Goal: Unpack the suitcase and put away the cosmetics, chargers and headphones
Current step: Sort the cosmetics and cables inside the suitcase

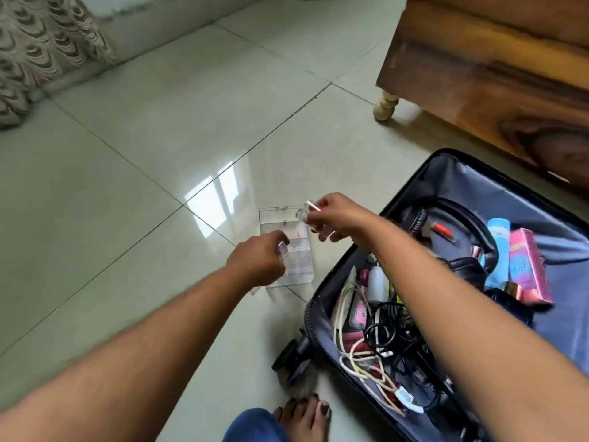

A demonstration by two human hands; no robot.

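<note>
On the tiled floor [134,173], your suitcase [446,314] at four o'clock looks mostly full. Your right hand [338,218] pinches a small bottle [307,213] and your left hand [258,260] a small cosmetic [282,248], over the clear organizer [287,250]

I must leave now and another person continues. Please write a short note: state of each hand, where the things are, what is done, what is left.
Left hand: holds a small item at the clear organizer on the floor.
Right hand: grip on small cosmetic items, above the organizer.
Suitcase: open on the floor, to the right.
Done: a few small items seem to be in the organizer.
Left: headphones, tangled cables and chargers, pink box, blue bottle, other cosmetics.
</note>
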